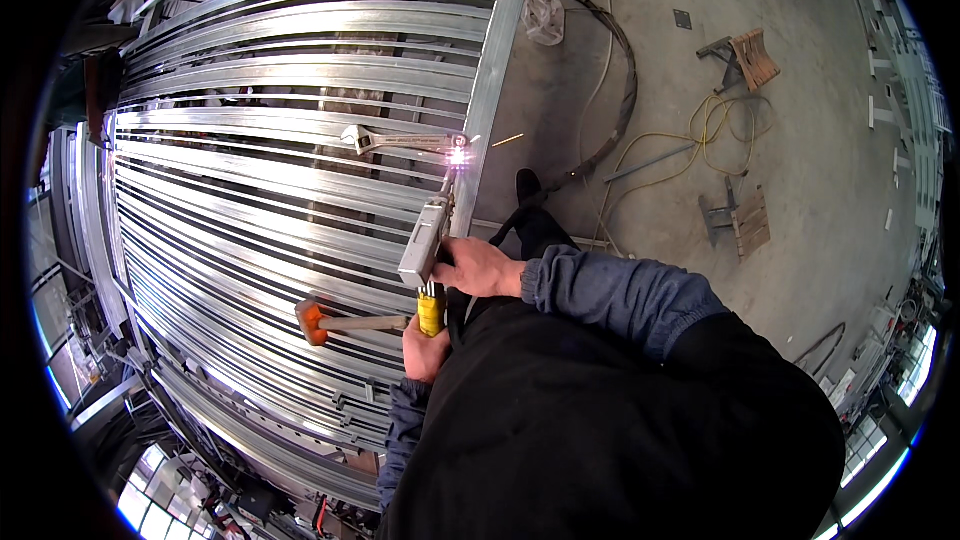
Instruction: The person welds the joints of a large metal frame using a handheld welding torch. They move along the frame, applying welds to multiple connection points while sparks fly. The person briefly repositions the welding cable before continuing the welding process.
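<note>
A grey box-shaped welding gun points away from me, its thin nozzle ending in a bright pink-white spark on the right-hand edge bar of a metal frame. My right hand is closed round the gun's body from the right. Lower down, my left hand is closed at the yellow-wrapped rear part of the gun, its fingers partly hidden. An adjustable wrench lies across the slats beside the spark. Left of my left hand rests a hammer with an orange head and a wooden handle.
A thick dark hose curves over the floor on the right. Beyond it lie a yellow cable and two small wooden-topped stools. A clear plastic bag sits by the frame's far corner. My foot stands beside the frame.
</note>
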Demonstrator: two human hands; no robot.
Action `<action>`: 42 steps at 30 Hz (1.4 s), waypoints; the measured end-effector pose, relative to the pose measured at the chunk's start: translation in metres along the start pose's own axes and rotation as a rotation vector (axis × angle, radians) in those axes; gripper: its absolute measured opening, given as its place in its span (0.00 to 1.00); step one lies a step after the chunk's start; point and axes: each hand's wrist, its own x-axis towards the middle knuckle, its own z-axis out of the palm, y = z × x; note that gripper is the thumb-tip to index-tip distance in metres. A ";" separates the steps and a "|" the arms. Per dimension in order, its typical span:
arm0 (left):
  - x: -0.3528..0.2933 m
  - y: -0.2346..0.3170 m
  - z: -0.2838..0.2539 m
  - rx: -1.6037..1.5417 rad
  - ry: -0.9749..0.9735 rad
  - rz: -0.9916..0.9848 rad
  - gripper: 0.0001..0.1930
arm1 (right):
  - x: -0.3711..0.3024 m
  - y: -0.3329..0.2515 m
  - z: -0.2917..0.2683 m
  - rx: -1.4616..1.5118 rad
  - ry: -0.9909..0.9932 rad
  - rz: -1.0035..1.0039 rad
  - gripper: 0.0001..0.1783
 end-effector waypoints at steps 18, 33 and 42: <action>0.000 0.004 -0.001 -0.005 -0.012 -0.023 0.18 | 0.001 -0.003 0.001 -0.048 0.008 0.049 0.25; 0.000 0.001 -0.003 0.000 -0.014 -0.027 0.19 | 0.001 0.002 0.005 -0.038 0.004 0.025 0.28; 0.001 0.000 -0.004 -0.036 -0.023 -0.018 0.21 | 0.003 0.002 0.006 -0.020 0.010 0.004 0.25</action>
